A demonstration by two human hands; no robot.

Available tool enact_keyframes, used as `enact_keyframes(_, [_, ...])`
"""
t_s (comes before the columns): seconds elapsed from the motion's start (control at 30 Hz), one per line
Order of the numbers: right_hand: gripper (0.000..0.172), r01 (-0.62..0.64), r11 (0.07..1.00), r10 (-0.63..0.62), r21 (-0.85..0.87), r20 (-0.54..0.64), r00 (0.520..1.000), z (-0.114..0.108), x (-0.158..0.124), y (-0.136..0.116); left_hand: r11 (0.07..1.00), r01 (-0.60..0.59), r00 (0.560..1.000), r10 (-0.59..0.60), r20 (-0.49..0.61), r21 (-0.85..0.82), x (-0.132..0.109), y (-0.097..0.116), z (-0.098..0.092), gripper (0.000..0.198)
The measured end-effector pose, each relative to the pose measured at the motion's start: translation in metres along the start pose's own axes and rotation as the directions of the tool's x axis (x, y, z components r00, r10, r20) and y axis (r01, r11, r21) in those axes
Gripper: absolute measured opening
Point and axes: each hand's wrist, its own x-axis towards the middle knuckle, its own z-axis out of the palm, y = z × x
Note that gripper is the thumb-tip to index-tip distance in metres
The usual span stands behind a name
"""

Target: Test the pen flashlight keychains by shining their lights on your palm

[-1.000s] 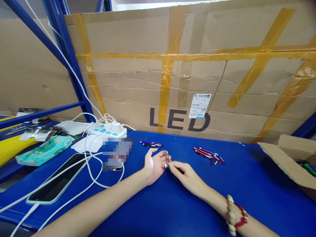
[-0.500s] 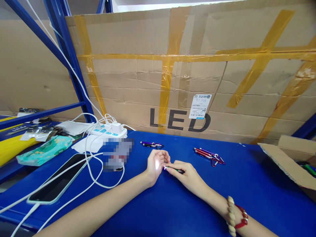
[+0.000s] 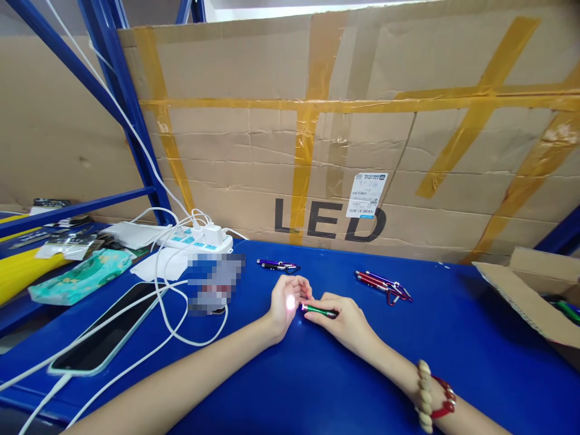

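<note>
My right hand (image 3: 342, 317) grips a small green penlight (image 3: 321, 311), its lit tip pointing left. A bright white spot from it falls on the palm of my left hand (image 3: 286, 308), which is held up on edge, fingers loosely curled and nothing in it. Behind my left hand lie a purple and a black penlight (image 3: 277, 266) side by side. Beyond my right hand, red and purple penlights (image 3: 378, 284) with carabiner clips rest on the blue tabletop (image 3: 290, 380).
An open cardboard box (image 3: 521, 302) with green items inside stands at the right. On the left are a phone (image 3: 104, 329) on a charging cable, a power strip (image 3: 199, 240), loose white cables and a teal packet (image 3: 81, 278). A large cardboard sheet (image 3: 254, 151) closes off the back.
My right thumb has shifted slightly, and more of the penlight's green barrel shows. The light spot on my left palm has become rounder. Both hands stay nearly in place.
</note>
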Motion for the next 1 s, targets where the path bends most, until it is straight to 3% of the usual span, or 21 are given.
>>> enact_keyframes(1.0, [0.026,0.056,0.993,-0.056,0.105,-0.002,0.998,0.0024,-0.0012,0.0003,0.999,0.023,0.999,-0.024,0.029,0.04,0.0006,0.0013,-0.0008,0.023])
